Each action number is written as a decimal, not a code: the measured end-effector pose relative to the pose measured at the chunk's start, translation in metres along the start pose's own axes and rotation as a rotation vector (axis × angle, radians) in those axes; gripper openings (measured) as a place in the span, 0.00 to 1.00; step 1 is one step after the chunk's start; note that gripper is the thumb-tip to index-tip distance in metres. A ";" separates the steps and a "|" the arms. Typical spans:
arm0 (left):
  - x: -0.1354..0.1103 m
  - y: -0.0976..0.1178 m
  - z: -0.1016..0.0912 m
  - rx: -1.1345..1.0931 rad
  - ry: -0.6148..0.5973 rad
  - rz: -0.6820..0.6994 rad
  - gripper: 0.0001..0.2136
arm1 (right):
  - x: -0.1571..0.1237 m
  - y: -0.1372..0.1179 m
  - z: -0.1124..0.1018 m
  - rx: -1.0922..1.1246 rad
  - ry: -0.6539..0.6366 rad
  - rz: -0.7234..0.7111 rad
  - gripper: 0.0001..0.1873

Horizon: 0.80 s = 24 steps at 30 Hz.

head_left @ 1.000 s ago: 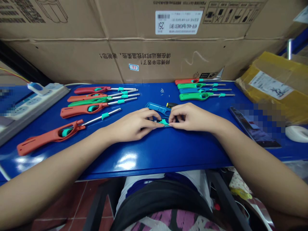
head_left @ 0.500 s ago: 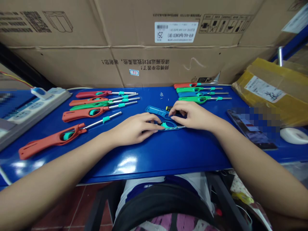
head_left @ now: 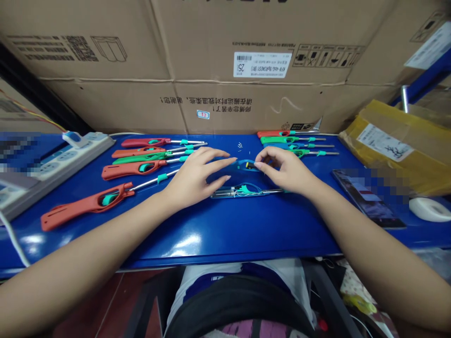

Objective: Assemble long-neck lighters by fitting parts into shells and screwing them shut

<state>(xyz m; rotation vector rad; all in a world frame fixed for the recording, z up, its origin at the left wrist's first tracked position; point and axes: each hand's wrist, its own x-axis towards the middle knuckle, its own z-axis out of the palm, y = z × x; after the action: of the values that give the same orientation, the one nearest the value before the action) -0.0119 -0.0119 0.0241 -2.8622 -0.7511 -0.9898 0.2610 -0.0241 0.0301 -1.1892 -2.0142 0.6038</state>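
Observation:
An opened blue lighter half [head_left: 246, 191] with a teal trigger and a metal tube lies on the blue table [head_left: 225, 225], just in front of both hands. Behind it sits a blue lighter shell [head_left: 242, 164] with a small black and yellow piece at its end. My right hand [head_left: 286, 170] pinches that end of the shell between thumb and fingertips. Stretched out flat beside the shell's left end, the fingers of my left hand [head_left: 197, 176] hold nothing.
Several red and green long-nosed lighters [head_left: 141, 157] lie at the left, and more lighters [head_left: 296, 141] at the back right. A power strip [head_left: 52, 157] is at the far left. A phone [head_left: 366, 197], a tape roll [head_left: 430, 209] and a yellow parcel [head_left: 398, 141] are on the right; cardboard boxes [head_left: 211, 70] form the back wall.
Both hands have left the opened half with the teal trigger and moved back to the blue shell. My left fingers have stretched out; my right now pinches the shell's end.

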 end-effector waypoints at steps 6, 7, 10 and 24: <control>-0.001 -0.003 0.003 -0.013 -0.055 0.000 0.19 | 0.002 -0.001 0.001 0.413 -0.082 0.215 0.18; -0.001 -0.004 0.004 -0.019 -0.065 0.010 0.18 | 0.002 -0.002 0.000 0.443 -0.105 0.241 0.19; -0.001 -0.005 0.004 -0.018 -0.083 0.032 0.16 | 0.001 -0.004 -0.001 0.479 -0.168 0.293 0.19; -0.001 -0.003 -0.006 0.002 -0.115 0.045 0.18 | -0.001 -0.011 -0.004 0.616 -0.174 0.374 0.18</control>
<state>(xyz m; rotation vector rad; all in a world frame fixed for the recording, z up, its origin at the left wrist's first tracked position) -0.0176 -0.0109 0.0282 -2.9406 -0.6906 -0.8253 0.2579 -0.0300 0.0400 -1.1464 -1.5521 1.4346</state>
